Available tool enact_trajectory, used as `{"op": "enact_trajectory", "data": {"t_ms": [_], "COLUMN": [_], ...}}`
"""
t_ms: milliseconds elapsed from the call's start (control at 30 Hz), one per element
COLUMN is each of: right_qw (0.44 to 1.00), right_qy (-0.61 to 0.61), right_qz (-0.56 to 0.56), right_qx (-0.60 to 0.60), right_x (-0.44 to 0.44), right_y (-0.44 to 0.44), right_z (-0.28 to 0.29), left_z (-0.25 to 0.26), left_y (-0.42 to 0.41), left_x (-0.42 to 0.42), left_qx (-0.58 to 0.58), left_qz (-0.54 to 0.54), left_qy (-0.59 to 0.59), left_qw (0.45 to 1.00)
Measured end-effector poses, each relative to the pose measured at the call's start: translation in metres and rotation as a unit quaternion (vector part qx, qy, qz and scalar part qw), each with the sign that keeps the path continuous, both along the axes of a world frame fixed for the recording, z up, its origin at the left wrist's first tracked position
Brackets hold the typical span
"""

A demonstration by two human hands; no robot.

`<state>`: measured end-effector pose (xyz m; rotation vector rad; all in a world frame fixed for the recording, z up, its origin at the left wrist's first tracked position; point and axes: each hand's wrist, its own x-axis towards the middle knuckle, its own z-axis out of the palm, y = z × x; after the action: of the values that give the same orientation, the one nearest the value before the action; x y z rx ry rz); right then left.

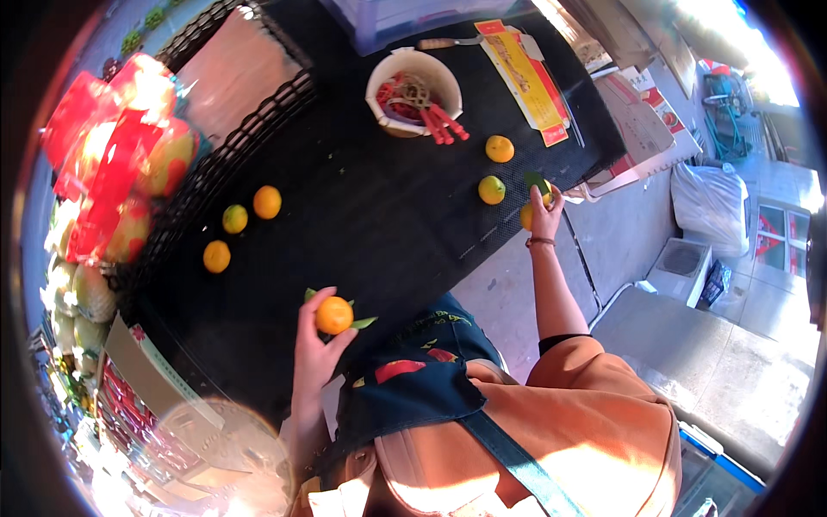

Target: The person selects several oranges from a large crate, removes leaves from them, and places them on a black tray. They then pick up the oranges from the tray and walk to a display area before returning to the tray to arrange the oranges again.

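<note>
Between the thumb and fingers of my left hand (316, 355) is an orange citrus fruit (334, 315) with green leaves, held over the black table near my apron. My right hand (546, 216) is at the table's right edge, its fingers on a yellowish citrus fruit with a green leaf (536, 183); another orange fruit (526, 216) shows beside it, partly hidden. Left of that hand lie a yellow-green citrus fruit (492, 190) and an orange one (499, 148). Farther left, a greenish fruit (234, 219) rests near two orange ones (267, 203) (216, 256).
A white tub (452, 81) with red-handled tools and bands stands at the back. Beside it are a wooden-handled tool (438, 44) and a yellow-red flattened carton (524, 79). Black crates (258, 110) line the left, with red-wrapped goods (119, 161) beyond. Cardboard boxes (636, 126) stand at right.
</note>
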<state>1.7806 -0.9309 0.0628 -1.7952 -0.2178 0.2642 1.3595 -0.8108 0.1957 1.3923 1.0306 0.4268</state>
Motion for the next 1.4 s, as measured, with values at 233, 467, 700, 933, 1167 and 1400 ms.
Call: {"op": "enact_trajectory", "data": {"t_ms": [233,467,700,933,1167,1400], "right_qw": [0.996,0.982,0.983,0.891,0.703,0.719], "right_qy": [-0.044,-0.025,0.112,-0.303,-0.210,-0.235], "right_qz": [0.083,0.142,0.140,0.314,0.679,0.650], "right_qx": [-0.007,-0.124,0.044,-0.127,-0.019,-0.075], "right_x": [0.045,0.056,0.053,-0.006,-0.136,-0.237], "right_y": [0.050,0.059,0.038,0.040,0.109,0.232], "right_z": [-0.029,-0.037,-0.009,0.057,0.052,0.018], "left_z": [-0.081,-0.128,-0.144,-0.120,-0.125,-0.139], "left_y": [0.023,0.057,0.046,0.035,0.016,0.091], "left_x": [0.182,0.333,0.316,0.214,0.065,-0.078], "left_qx": [0.161,0.291,0.240,0.264,0.205,0.238], "left_qz": [-0.195,-0.170,-0.196,-0.087,0.142,0.374], "left_qy": [0.035,0.027,0.042,0.169,0.255,0.322], "left_qw": [0.967,0.941,0.950,0.946,0.934,0.837]}}
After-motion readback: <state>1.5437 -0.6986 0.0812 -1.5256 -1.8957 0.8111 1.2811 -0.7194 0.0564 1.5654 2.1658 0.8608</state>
